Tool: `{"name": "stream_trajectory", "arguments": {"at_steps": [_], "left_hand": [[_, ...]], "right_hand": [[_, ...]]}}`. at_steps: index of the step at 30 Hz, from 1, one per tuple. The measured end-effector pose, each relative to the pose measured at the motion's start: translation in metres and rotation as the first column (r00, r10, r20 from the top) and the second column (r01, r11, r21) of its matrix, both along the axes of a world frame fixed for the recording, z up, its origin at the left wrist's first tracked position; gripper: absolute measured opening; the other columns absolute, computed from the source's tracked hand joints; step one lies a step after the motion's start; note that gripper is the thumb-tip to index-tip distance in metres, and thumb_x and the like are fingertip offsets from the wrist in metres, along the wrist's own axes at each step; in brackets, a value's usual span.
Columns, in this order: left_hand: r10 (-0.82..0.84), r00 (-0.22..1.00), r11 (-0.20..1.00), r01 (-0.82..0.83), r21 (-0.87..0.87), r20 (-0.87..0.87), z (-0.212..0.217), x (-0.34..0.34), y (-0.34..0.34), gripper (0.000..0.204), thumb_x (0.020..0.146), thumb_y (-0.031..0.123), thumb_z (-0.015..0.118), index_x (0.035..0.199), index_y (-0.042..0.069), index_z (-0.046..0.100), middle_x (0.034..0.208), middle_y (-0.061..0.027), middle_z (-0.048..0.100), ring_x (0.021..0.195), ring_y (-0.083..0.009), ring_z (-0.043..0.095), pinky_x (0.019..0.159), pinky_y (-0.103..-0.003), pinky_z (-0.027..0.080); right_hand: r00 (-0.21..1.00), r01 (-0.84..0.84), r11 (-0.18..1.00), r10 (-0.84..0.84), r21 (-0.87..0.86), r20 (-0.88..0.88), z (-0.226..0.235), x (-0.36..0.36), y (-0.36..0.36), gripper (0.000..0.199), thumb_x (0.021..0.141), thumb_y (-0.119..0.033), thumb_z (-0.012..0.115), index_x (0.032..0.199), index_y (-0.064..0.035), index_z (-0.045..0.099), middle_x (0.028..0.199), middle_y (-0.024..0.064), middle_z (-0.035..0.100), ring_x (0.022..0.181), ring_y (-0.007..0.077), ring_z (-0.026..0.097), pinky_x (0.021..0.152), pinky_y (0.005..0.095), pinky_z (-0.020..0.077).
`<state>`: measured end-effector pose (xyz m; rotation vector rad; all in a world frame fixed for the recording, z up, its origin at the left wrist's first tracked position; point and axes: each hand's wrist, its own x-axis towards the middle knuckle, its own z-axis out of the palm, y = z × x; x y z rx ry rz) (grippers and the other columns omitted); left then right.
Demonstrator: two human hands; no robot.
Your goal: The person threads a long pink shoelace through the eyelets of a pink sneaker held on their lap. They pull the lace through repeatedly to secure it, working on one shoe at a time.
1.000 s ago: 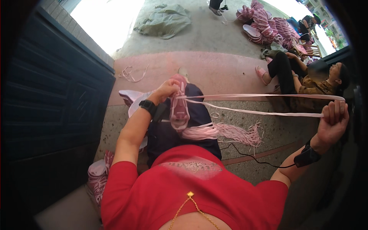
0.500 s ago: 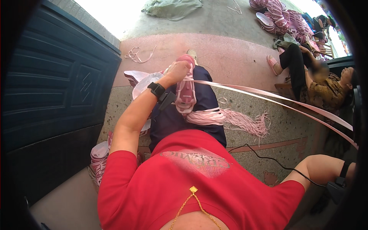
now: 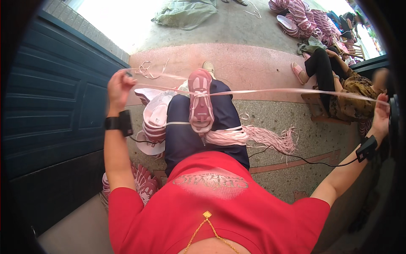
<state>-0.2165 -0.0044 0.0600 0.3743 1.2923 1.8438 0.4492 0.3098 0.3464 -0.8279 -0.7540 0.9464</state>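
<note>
You're pulling a pink lace (image 3: 270, 90) taut through the pink shoe (image 3: 200, 100) on your lap.
Your left hand (image 3: 119, 86) fingers are pinching one lace end, raised out to your left. Your right hand (image 3: 380, 115) fingers are closing around the other end, far right. Shoe is resting on your thigh, a bundle of pink laces (image 3: 253, 137) lying just beside it on the floor (image 3: 296, 169).

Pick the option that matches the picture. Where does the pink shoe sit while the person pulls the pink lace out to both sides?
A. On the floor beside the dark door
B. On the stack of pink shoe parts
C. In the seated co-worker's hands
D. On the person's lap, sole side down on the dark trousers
D: the pink shoe rests on the dark trousers, with the lace stretched between the left hand and right hand.
</note>
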Motion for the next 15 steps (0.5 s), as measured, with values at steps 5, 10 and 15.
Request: {"name": "stream_trajectory", "arguments": {"at_steps": [5, 10, 15], "left_hand": [[0.759, 0.590, 0.630, -0.772, -0.080, 0.276, -0.070, -0.177, -0.209, 0.021, 0.093, 0.006, 0.038, 0.072, 0.009, 0.037, 0.054, 0.0010, 0.031, 0.045, -0.0126, 0.029, 0.053, -0.031, 0.035], [0.545, 0.822, 0.822, -0.485, -0.298, 0.165, -0.069, -0.115, -0.174, 0.017, 0.092, 0.007, 0.046, 0.076, 0.012, 0.045, 0.056, 0.0023, 0.035, 0.045, -0.0098, 0.032, 0.051, -0.030, 0.033], [0.007, 0.933, 0.915, 0.139, -0.378, 0.359, -0.063, 0.028, -0.031, 0.009, 0.094, 0.017, 0.053, 0.090, 0.010, 0.050, 0.056, 0.0068, 0.034, 0.045, -0.0062, 0.033, 0.053, -0.029, 0.038]], "right_hand": [[0.929, -0.361, 0.889, 0.371, -0.282, -0.019, -0.205, 0.177, 0.076, 0.010, 0.091, -0.012, 0.044, 0.082, -0.0067, 0.047, 0.064, 0.0002, 0.042, 0.052, 0.0110, 0.040, 0.048, 0.0276, 0.0345], [0.466, -0.325, 0.750, 0.657, -0.576, 0.593, -0.307, -0.120, -0.056, 0.021, 0.095, -0.021, 0.053, 0.106, -0.0037, 0.059, 0.067, -0.0028, 0.050, 0.057, 0.0048, 0.045, 0.051, 0.0215, 0.0369], [-0.158, -0.727, 0.329, 0.775, -0.603, 0.612, -0.369, -0.266, -0.159, 0.016, 0.091, -0.013, 0.055, 0.093, 0.0008, 0.064, 0.090, 0.0092, 0.066, 0.089, 0.0195, 0.062, 0.082, 0.0318, 0.0465]]}}
